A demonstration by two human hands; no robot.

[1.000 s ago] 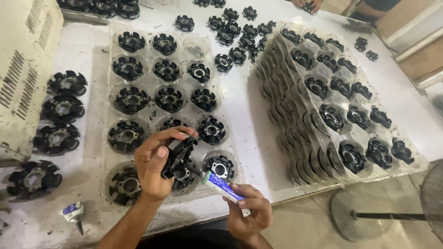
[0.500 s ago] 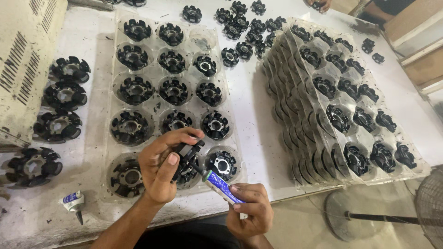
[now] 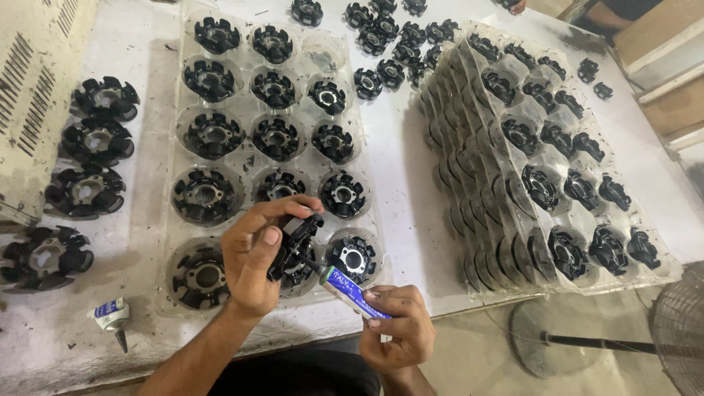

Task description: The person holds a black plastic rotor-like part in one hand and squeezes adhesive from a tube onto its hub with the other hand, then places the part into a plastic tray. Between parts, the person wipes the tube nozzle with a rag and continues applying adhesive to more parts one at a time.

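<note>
My left hand (image 3: 253, 253) grips a black toothed round part (image 3: 295, 236) on edge, just above the near row of a clear plastic tray (image 3: 176, 158). My right hand (image 3: 396, 330) holds a small green and blue glue tube (image 3: 352, 291), its black nozzle touching the held part. The tray's round pockets hold several similar black parts, one (image 3: 353, 257) right beside the tube.
A tall slanted stack of clear trays with black parts (image 3: 543, 183) stands at right. Loose black parts (image 3: 392, 44) lie at the back, larger ones (image 3: 92, 139) along the left beside a cream vented box (image 3: 33, 95). A second small tube (image 3: 110, 317) lies near the table's front edge. A fan (image 3: 678, 337) stands on the floor.
Both hands have stayed put with the part and tube; the tube nozzle has stayed at the held part. The view has shifted slightly.
</note>
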